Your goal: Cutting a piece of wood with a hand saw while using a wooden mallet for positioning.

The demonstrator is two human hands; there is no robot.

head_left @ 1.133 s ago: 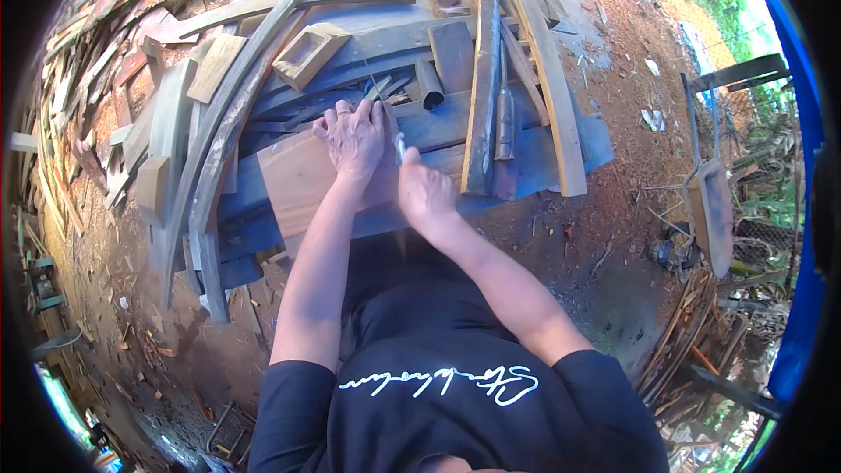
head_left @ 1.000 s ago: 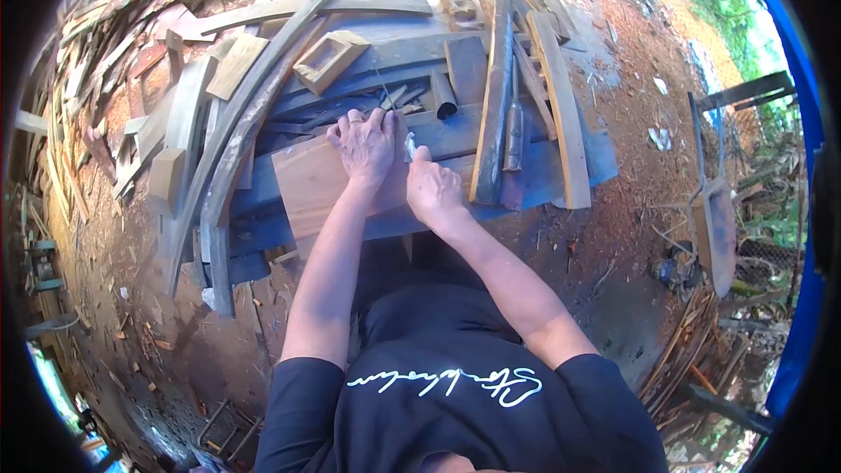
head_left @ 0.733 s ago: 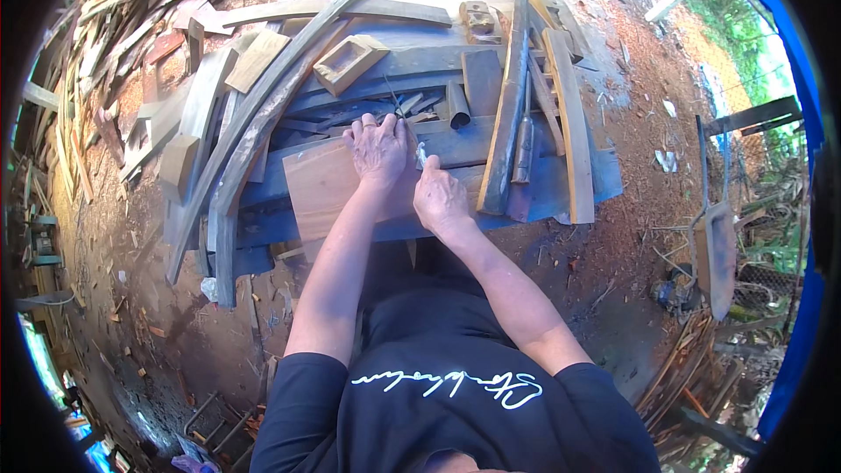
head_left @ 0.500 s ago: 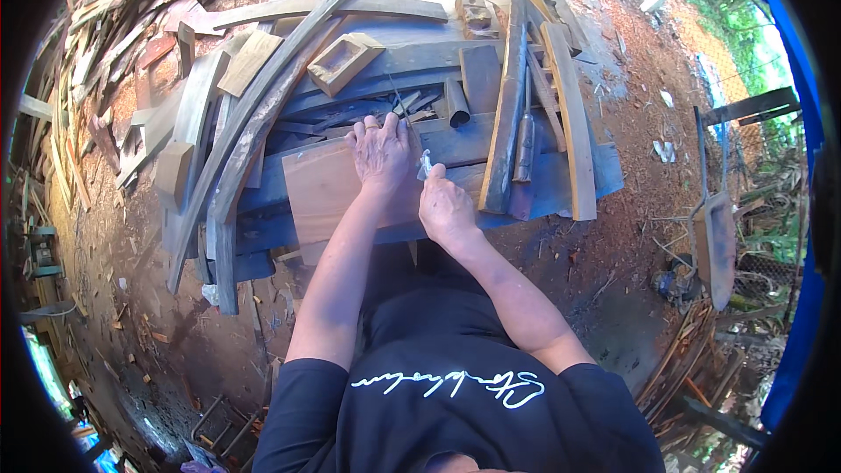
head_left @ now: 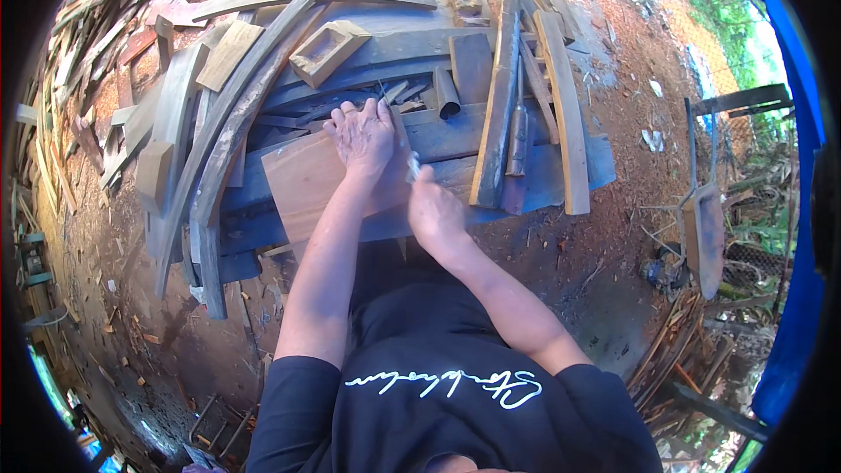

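A wide reddish-brown wooden board (head_left: 302,180) lies aslant on the workbench, its near part reaching past the front edge. My left hand (head_left: 363,142) bears down on the board, fingers bent at its far edge. Closed around the pale handle of a narrow-bladed handsaw (head_left: 401,133) is my right hand (head_left: 436,215), at the board's right side. The blade runs away from me, close beside my left fingers, and its far tip is hard to make out among the scraps.
A hollowed wooden block (head_left: 328,52) and a short dark tube (head_left: 446,94) lie beyond my hands. Long curved strips (head_left: 254,105) cross the bench's left, while upright-lying bars (head_left: 565,114) and a chisel-like tool (head_left: 518,140) occupy the right. A shovel (head_left: 703,236) hangs farther right.
My right hand has drawn back toward me with the saw. My left hand remains on the board. The whole view has shifted slightly, moving the bench left and up.
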